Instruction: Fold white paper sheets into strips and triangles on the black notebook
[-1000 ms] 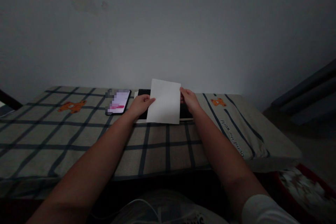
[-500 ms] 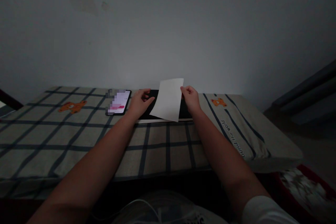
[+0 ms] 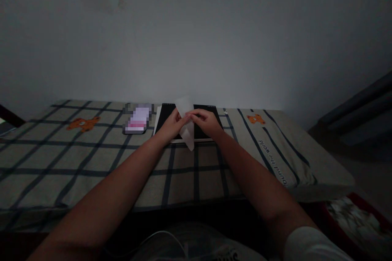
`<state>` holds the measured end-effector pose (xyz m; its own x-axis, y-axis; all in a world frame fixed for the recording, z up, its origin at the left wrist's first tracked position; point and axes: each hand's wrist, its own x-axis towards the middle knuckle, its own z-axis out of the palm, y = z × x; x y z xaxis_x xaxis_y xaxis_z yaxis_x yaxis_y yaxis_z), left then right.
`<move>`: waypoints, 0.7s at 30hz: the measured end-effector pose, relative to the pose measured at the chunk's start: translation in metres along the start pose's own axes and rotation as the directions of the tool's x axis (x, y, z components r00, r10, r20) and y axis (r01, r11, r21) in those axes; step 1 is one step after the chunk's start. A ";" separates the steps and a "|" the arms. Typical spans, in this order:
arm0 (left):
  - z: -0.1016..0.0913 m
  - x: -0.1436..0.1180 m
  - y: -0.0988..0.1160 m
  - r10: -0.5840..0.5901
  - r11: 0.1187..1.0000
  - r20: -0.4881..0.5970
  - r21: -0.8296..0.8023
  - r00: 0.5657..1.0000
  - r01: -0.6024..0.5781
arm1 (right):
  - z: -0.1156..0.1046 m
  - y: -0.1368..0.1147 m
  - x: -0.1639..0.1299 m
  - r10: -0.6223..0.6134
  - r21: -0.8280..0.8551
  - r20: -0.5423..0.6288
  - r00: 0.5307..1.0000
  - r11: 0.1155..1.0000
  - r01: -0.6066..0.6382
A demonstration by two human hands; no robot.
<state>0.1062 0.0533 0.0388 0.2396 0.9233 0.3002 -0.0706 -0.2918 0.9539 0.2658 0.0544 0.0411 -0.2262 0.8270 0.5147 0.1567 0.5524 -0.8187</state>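
Note:
A white sheet of paper [image 3: 187,133] is bent lengthwise between my hands, its lower tip hanging past the front edge of a black notebook. My left hand [image 3: 174,124] grips the paper from the left, with the thumb on its face. From the right, my right hand [image 3: 206,120] pinches the sheet's edge, its fingertips close to my left thumb. Beneath both hands, the black notebook [image 3: 163,114] lies flat on the cloth, with a pale layer showing along its left and front edges.
A phone [image 3: 139,118] with a lit screen lies left of the notebook. The checked tablecloth [image 3: 196,171] has printed orange bears and covers the table up to the wall [image 3: 196,49]. A red container [image 3: 364,216] with white crumpled stuff stands low at the right. A white cable [image 3: 163,234] crosses my lap.
The right edge of the paper has been brought over to the left, so the flat sheet is now bent narrow. My left hand has closed on it, and the hands have come together.

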 end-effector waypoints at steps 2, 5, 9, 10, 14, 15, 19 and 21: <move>-0.001 -0.001 0.003 -0.026 1.000 -0.030 -0.003 0.999 0.026 | 0.000 -0.002 -0.001 -0.034 -0.021 -0.007 0.999 0.999 0.034; -0.003 0.000 0.004 -0.067 0.994 -0.028 -0.092 0.997 0.064 | -0.003 -0.004 -0.001 -0.034 -0.028 -0.027 0.999 0.999 0.033; -0.005 0.003 0.004 -0.155 0.956 -0.003 -0.252 0.988 0.150 | -0.009 -0.001 0.001 -0.002 -0.036 -0.064 0.998 0.999 0.000; -0.005 0.003 0.004 -0.184 0.950 -0.013 -0.260 0.983 0.175 | -0.010 0.001 0.002 0.002 -0.049 -0.076 0.997 0.999 -0.006; -0.007 0.003 0.006 -0.271 0.942 -0.084 -0.228 0.959 0.246 | -0.017 0.010 0.006 -0.003 -0.146 -0.201 0.980 0.989 -0.026; -0.007 0.003 0.007 -0.278 0.943 -0.096 -0.216 0.956 0.252 | -0.018 0.013 0.007 -0.001 -0.171 -0.242 0.970 0.984 -0.041; -0.011 0.003 0.007 -0.256 0.960 -0.120 -0.144 0.959 0.239 | -0.024 0.029 0.012 0.132 -0.137 -0.356 0.925 0.972 -0.191; -0.012 0.004 0.006 -0.239 0.966 -0.112 -0.126 0.964 0.225 | -0.026 0.035 0.015 0.242 -0.030 -0.351 0.905 0.963 -0.269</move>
<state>0.0950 0.0578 0.0458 0.1394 0.9883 0.0616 -0.1362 -0.0425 0.9898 0.2928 0.0886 0.0263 0.1708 0.9184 0.3569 0.2402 0.3125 -0.9190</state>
